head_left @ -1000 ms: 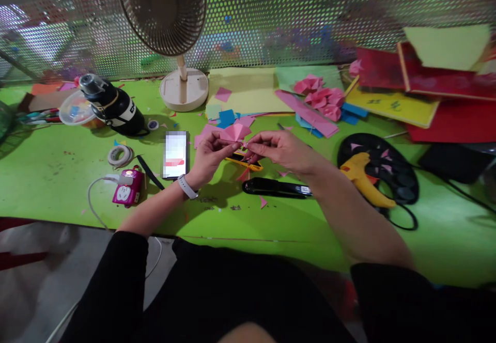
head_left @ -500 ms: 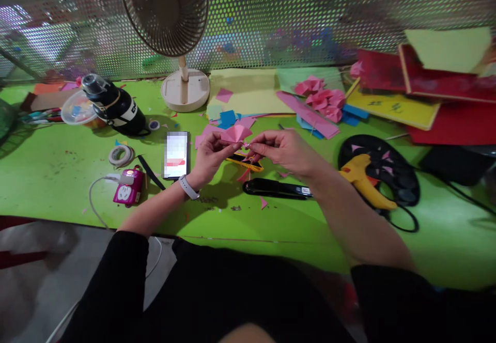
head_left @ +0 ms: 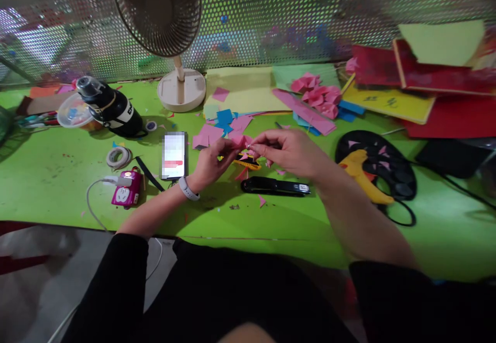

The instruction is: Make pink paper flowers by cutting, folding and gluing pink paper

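On the green table (head_left: 58,177) just past my black sleeves lay one black stapler (head_left: 275,186), closest to me and right under my right hand (head_left: 289,151). Above it, my left hand (head_left: 211,163) and my right met over the middle of the table, the fingertips of both pinched tight on one small pink paper piece (head_left: 241,140), which I held off the surface between them. My fingers hid most of a yellow cutter (head_left: 248,163) lying beneath, so only part of it showed. Left of my left wrist sat one phone (head_left: 174,155), one pink plug block (head_left: 126,192) and two tape rolls, a larger one (head_left: 119,157) and a smaller one (head_left: 151,125) farther back. To my right, one yellow glue gun (head_left: 362,175) rested on a dark tray. Farther off stood one black bottle (head_left: 110,106) and one fan (head_left: 181,87), with loose coloured sheets and a heap of folded pink shapes (head_left: 318,92), too bunched for me to count, near the mesh wall.
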`<move>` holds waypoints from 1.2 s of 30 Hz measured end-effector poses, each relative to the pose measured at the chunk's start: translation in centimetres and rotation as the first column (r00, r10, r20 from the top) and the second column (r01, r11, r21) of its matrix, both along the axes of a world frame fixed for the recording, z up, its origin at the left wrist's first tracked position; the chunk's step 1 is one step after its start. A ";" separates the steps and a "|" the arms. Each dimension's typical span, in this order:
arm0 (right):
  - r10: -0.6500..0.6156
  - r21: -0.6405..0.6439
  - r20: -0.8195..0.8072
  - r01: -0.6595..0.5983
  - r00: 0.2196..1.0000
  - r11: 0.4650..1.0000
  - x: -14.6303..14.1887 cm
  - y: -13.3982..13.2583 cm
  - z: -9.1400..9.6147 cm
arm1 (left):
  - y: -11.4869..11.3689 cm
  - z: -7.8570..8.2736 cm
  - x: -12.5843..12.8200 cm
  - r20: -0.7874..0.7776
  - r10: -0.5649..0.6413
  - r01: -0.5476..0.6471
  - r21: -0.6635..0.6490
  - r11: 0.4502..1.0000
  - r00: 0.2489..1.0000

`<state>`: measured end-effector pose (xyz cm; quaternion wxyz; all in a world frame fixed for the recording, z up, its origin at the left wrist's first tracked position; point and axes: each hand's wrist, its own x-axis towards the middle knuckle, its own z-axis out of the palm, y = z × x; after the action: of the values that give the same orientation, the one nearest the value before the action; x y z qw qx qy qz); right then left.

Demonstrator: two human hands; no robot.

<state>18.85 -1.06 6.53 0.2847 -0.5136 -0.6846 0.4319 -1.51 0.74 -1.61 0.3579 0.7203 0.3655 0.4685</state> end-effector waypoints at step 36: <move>0.024 0.025 0.059 -0.026 0.998 0.999 0.4 0.2 -0.2 | 0.0 -0.2 -0.3 -0.129 -0.010 0.030 0.155 0.988 0.992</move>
<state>19.29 -0.86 6.32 0.2657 -0.5137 -0.7046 0.4112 -1.81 0.77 -1.79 0.2809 0.7782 0.3425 0.4451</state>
